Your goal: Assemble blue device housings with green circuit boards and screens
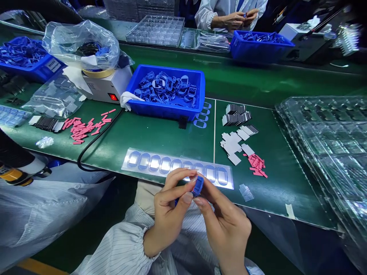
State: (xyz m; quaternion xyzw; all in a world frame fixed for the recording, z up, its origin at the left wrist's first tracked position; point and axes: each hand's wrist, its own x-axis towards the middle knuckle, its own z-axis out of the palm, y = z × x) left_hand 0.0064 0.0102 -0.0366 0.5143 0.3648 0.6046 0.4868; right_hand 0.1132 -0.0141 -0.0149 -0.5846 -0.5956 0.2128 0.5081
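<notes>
Between my two hands I hold a small blue plastic housing (198,186), tilted, just off the front edge of the green bench. My left hand (172,210) pinches its left side, thumb below and fingers above. From the right, my right hand (225,214) grips it with thumb and forefinger. Part of the housing is hidden behind the fingers. Behind my fingertips lies a clear sheet (160,164) of blue-rimmed oval stickers, partly covered by my hands. Farther back stands a blue bin (169,110) holding many similar blue housings (172,88).
Pink strips (257,165), white pieces (231,145) and black-striped pieces (236,114) lie to the right, beside stacked clear trays (323,152). More pink strips (83,128) lie left near a black cable (94,145) and a white box (111,82). Across the bench a co-worker's hands (239,19) hold something small.
</notes>
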